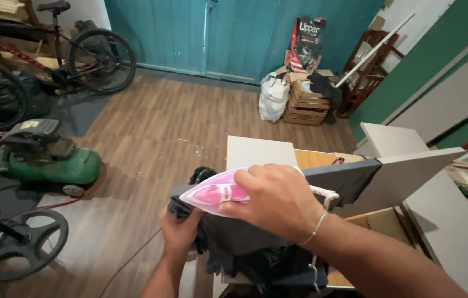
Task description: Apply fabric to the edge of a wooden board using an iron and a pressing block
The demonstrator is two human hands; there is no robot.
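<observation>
My right hand (pixel 278 200) is closed around the handle of a pink and white clothes iron (pixel 217 194), whose tip points left. The iron rests on a dark grey garment (pixel 350 177) spread over a narrow board. My left hand (pixel 180 233) grips the bunched left end of that dark cloth just below the iron's tip. More dark fabric (pixel 267 259) hangs down under my right wrist. A white cord (pixel 325 194) runs from the iron's back end.
White panels (pixel 410 176) and a wooden box lie to the right. A green lawn mower (pixel 52 160) and a bicycle (pixel 79 55) stand at the left. Wooden crates (pixel 304 105) and bags sit by the teal doors. A cable (pixel 129 259) runs over the wooden floor.
</observation>
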